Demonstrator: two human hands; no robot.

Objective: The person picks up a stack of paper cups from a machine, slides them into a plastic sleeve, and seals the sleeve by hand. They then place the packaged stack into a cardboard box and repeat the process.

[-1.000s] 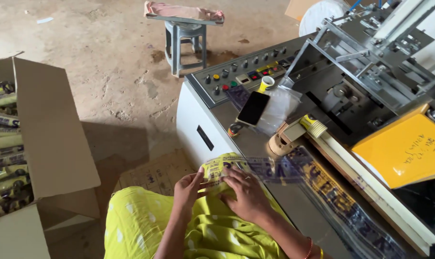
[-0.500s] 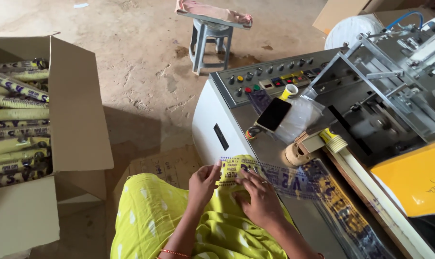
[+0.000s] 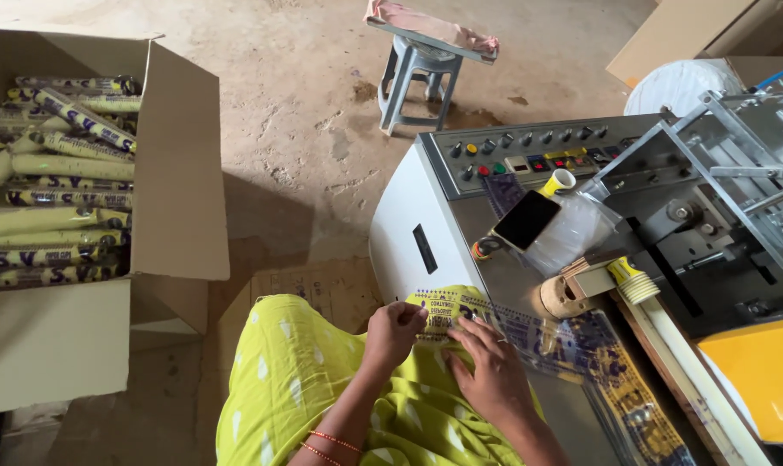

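While both hands work at the machine's edge, the printed plastic sleeve point(image 3: 448, 312) could slip or crease, since it lies loose over the lap and the metal table point(image 3: 573, 406). Left hand point(image 3: 391, 332) is curled shut, pinching the sleeve's yellow end. Right hand point(image 3: 492, 373) lies nearly flat, fingers spread, pressing the sleeve beside a stack of paper cups point(image 3: 635, 283). A carton point(image 3: 180, 198) of filled sleeves stands well apart.

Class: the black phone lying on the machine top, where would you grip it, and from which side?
Grip the phone by its two long edges, coming from above. It lies flat, screen up, tilted diagonally, partly over a clear plastic bag, so only its edges offer a hold.
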